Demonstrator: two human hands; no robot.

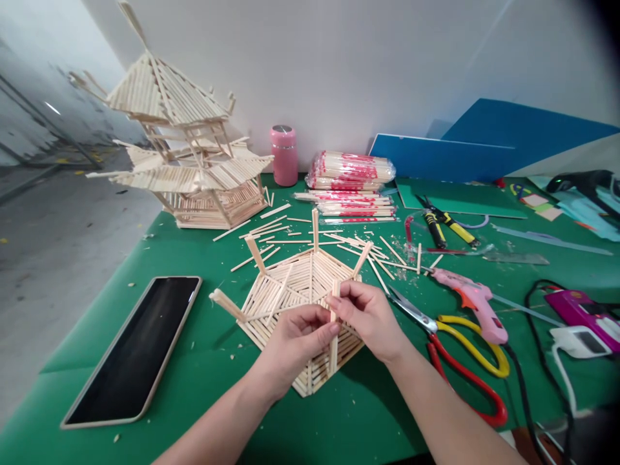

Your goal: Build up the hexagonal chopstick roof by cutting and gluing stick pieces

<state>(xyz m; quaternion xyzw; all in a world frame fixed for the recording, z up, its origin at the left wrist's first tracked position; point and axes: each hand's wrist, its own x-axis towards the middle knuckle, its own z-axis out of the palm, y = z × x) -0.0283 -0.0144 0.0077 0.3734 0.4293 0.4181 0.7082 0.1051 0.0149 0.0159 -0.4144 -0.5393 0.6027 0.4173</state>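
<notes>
Two stick-built pieces share the green counter (194,361): the larger, a two-roofed pavilion (184,179), stands at the far left corner, while the hexagonal base (300,274), the one being worked on, lies toward the middle of the near edge. A phone (133,349) rests beside the left edge; scissors (433,326) and a pink glue gun (469,297) lie toward the right edge. Both hands meet over the base's near right side: the left hand (296,336) pinches an upright post (333,355) around its middle, and the right hand (365,316) grips it nearer the top. Four other posts (316,231) rise from the base's rim, so the step looks like setting or aligning one more upright. Whether its foot is glued I cannot tell. The next move likely calls for holding it plumb until firm, then letting go gently. Smallest are the loose sticks (276,211), scattered beyond the base toward the far edge
</notes>
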